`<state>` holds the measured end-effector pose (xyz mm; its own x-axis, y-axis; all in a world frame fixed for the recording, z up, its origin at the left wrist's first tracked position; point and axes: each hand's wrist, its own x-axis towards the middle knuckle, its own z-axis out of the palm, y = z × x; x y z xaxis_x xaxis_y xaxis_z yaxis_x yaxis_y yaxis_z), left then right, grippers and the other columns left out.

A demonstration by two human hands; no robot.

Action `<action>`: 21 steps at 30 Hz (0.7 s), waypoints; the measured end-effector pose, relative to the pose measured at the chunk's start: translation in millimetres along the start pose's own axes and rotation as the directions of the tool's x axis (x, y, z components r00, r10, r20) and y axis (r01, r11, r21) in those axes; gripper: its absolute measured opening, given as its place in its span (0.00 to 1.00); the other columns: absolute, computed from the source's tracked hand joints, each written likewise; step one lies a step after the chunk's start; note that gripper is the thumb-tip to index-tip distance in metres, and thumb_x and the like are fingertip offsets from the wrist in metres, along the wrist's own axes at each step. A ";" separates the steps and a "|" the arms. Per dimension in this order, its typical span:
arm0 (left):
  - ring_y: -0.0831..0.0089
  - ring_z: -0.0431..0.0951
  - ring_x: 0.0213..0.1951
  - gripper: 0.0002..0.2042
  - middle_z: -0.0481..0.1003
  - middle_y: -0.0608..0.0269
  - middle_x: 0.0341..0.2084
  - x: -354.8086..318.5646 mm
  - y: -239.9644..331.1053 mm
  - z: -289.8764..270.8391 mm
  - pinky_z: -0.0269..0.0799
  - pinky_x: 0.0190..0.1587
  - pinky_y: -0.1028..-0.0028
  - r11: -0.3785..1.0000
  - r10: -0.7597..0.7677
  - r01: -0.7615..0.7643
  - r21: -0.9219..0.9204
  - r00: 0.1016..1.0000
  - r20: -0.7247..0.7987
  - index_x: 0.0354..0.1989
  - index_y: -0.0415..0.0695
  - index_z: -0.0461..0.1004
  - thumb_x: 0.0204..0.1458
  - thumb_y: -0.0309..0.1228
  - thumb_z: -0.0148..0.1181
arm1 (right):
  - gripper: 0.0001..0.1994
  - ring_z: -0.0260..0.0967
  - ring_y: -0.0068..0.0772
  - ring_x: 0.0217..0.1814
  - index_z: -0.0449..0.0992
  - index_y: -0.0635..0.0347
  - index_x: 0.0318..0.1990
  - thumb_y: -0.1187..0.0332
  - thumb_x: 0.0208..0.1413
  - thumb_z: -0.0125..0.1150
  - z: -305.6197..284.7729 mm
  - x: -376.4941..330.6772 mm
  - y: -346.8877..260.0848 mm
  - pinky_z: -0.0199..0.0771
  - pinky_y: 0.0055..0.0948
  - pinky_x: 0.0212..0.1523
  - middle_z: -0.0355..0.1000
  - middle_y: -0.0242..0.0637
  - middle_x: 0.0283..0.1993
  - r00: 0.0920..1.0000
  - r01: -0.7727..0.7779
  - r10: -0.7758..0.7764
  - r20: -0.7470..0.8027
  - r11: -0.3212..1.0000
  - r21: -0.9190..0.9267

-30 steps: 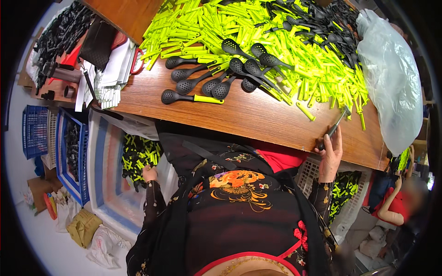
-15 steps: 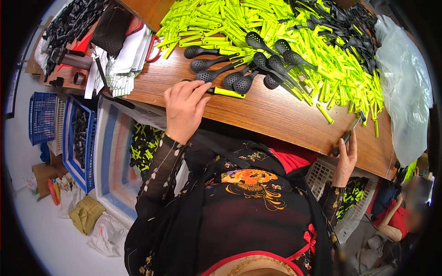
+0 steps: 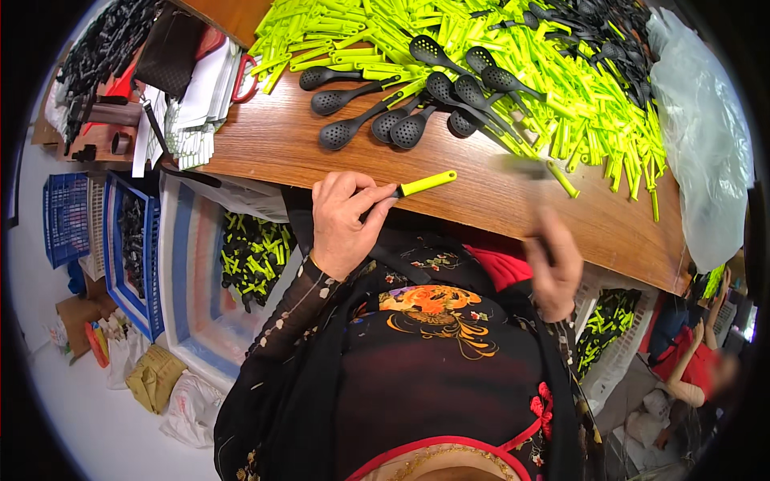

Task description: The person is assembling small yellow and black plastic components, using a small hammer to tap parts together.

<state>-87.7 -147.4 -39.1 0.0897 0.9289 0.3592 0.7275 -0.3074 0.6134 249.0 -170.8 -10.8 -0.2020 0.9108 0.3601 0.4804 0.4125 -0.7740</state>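
Note:
My left hand (image 3: 346, 220) is closed in a pinch at the table's front edge. It grips the black end of a green-handled utensil (image 3: 429, 183); the rest of its black part is hidden in my palm. Smeared by motion, my right hand (image 3: 553, 264) has curled fingers and is right of the utensil. A blurred grey shape (image 3: 521, 166) hovers beyond its fingertips, seemingly held, too smeared to name. Several black spoons (image 3: 338, 132), some slotted with small holes, lie on the wooden table (image 3: 265, 144) beyond my left hand.
A heap of lime-green handles (image 3: 593, 132) covers the far table, with black utensil heads (image 3: 613, 52) behind. Clear plastic sheeting (image 3: 706, 144) hangs at the right. Papers (image 3: 204, 88) sit at left. Below are a blue crate (image 3: 156, 264) and a lined bin (image 3: 188, 305). Another person (image 3: 682, 361) is at lower right.
My left hand has drawn the green-handled utensil toward me and right, tilting its handle up. My right hand has swung in from the right, leftward, and is now blurred.

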 end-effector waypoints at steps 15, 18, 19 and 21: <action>0.66 0.75 0.41 0.10 0.76 0.69 0.32 0.3 1.2 3.3 0.63 0.45 0.65 0.999 -0.044 0.044 -0.008 0.998 -0.041 0.41 0.47 0.90 0.50 0.29 0.77 | 0.28 0.77 0.40 0.35 0.80 0.50 0.67 0.79 0.59 0.69 37.4 27.9 -27.0 0.79 0.38 0.36 0.78 0.39 0.42 0.981 0.101 -0.072 0.180 0.982 -0.159; 0.66 0.75 0.41 0.09 0.76 0.68 0.32 -1.8 2.1 3.2 0.63 0.45 0.65 0.998 -0.062 0.062 0.001 0.997 -0.038 0.41 0.47 0.90 0.50 0.29 0.77 | 0.27 0.78 0.40 0.35 0.81 0.51 0.67 0.79 0.59 0.70 38.8 33.2 -23.3 0.79 0.38 0.36 0.78 0.38 0.41 0.924 0.147 -0.019 0.383 0.939 -0.309; 0.66 0.75 0.41 0.09 0.76 0.68 0.32 0.0 2.7 4.0 0.63 0.45 0.65 0.998 -0.060 0.061 0.000 0.997 -0.039 0.41 0.47 0.90 0.50 0.29 0.77 | 0.26 0.77 0.40 0.34 0.81 0.50 0.67 0.78 0.60 0.69 39.5 36.0 -20.8 0.79 0.39 0.35 0.77 0.36 0.40 0.951 0.135 -0.066 0.303 0.968 -0.213; 0.66 0.75 0.41 0.09 0.77 0.68 0.33 1.7 3.2 4.0 0.63 0.46 0.65 0.998 -0.056 0.057 0.005 0.998 -0.039 0.40 0.47 0.90 0.51 0.29 0.77 | 0.26 0.77 0.41 0.34 0.81 0.48 0.67 0.78 0.61 0.68 44.4 35.2 -26.6 0.79 0.39 0.35 0.76 0.36 0.39 0.974 0.103 -0.070 0.215 0.984 -0.146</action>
<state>-82.5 -146.0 -39.3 0.0221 0.9361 0.3510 0.7350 -0.2532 0.6290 191.2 -149.0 -0.6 -0.4137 0.8618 0.2934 0.5763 0.4974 -0.6484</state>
